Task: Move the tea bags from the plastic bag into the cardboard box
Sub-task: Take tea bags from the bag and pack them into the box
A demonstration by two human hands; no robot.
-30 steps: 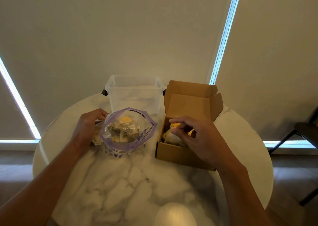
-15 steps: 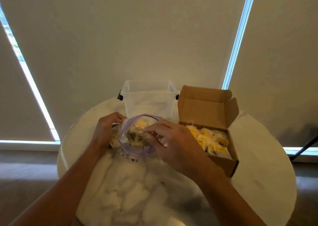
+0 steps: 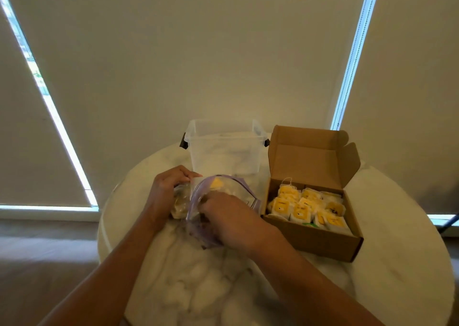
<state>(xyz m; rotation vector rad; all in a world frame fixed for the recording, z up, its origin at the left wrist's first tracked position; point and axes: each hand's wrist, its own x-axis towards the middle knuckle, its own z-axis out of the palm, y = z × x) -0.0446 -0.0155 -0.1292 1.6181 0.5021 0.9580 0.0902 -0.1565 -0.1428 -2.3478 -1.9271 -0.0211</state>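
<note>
A clear plastic bag (image 3: pixel 234 189) with a purple zip rim lies open on the marble table, a yellow-tagged tea bag (image 3: pixel 216 183) showing near its mouth. My left hand (image 3: pixel 165 190) grips the bag's left edge. My right hand (image 3: pixel 228 216) reaches down into the bag's mouth, its fingertips hidden inside, so I cannot tell whether they hold anything. To the right stands the open cardboard box (image 3: pixel 313 241), lid flipped back, filled with several yellow-tagged tea bags (image 3: pixel 301 210).
An empty clear plastic tub (image 3: pixel 224 147) stands behind the bag, touching the box's left side. The round marble table (image 3: pixel 198 281) drops off close on the left and right. A dark chair leg (image 3: pixel 449 222) shows at the far right.
My right hand left the box, crossed leftward and has gone deeper into the bag's mouth. My left hand kept its grip on the bag. The view shifted, bringing the box contents into sight.
</note>
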